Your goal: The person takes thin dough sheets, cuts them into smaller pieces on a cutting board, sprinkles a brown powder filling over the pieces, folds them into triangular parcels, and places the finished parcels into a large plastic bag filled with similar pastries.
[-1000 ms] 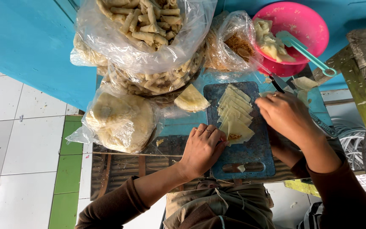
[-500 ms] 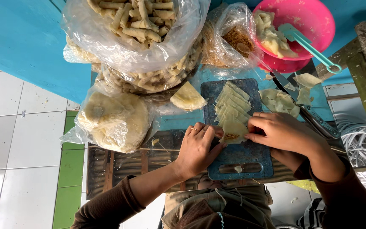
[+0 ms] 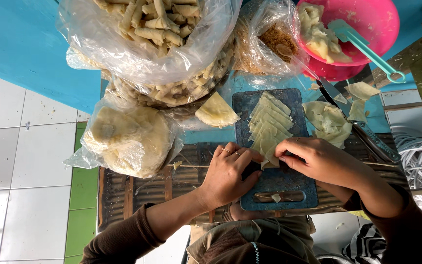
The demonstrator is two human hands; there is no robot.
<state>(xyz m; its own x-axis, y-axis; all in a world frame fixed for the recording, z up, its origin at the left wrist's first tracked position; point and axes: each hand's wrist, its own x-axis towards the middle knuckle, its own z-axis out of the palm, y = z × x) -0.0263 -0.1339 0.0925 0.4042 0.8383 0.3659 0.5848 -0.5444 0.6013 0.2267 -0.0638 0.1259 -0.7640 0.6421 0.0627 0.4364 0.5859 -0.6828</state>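
Head camera shows both hands on the dark cutting board [image 3: 289, 183]. The left hand [image 3: 230, 173] and the right hand [image 3: 318, 159] pinch together the nearest wrapper piece [image 3: 268, 155], at the lower end of a row of cut wrapper pieces [image 3: 269, 122]. The step in hand seems to be folding this piece. The next move calls for a light, even press of the fingertips, so the thin sheet does not tear.

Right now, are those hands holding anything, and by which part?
Both the left hand and right hand pinch the nearest pastry wrapper at its near end, on the cutting board.
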